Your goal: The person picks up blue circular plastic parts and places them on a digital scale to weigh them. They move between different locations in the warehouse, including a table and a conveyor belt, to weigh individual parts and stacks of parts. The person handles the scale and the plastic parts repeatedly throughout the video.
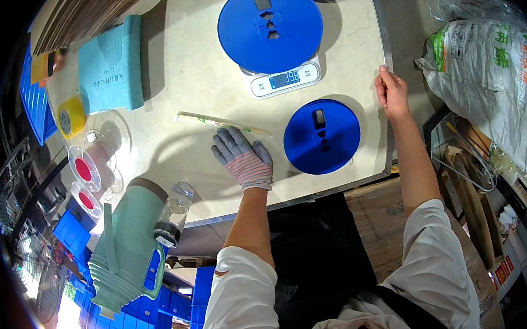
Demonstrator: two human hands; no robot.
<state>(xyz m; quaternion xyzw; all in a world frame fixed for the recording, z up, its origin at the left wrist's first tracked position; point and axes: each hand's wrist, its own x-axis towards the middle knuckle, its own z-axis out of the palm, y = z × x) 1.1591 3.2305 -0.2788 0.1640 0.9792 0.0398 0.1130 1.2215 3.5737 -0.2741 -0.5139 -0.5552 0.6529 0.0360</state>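
Observation:
My left hand (242,157), in a grey and pink striped glove, rests on the pale table with its fingers stretched out and nothing in it. Just beyond its fingertips lies a thin pale stick in a printed wrapper (221,122). To its right a blue plastic reel disc (336,150) lies flat on the table. A larger blue reel disc (292,46) rests on a white digital scale (260,87) with a lit display. My bare right hand (392,92) is at the table's right edge, its fingers curled together; whatever they hold, if anything, is hidden.
At the left stand a green thermos jug (128,235), a glass bottle (177,210), clear spools with red centres (83,169) and a yellow tape roll (71,117). A turquoise booklet (107,71) lies farther back. A white plastic sack (490,81) is beyond the right edge.

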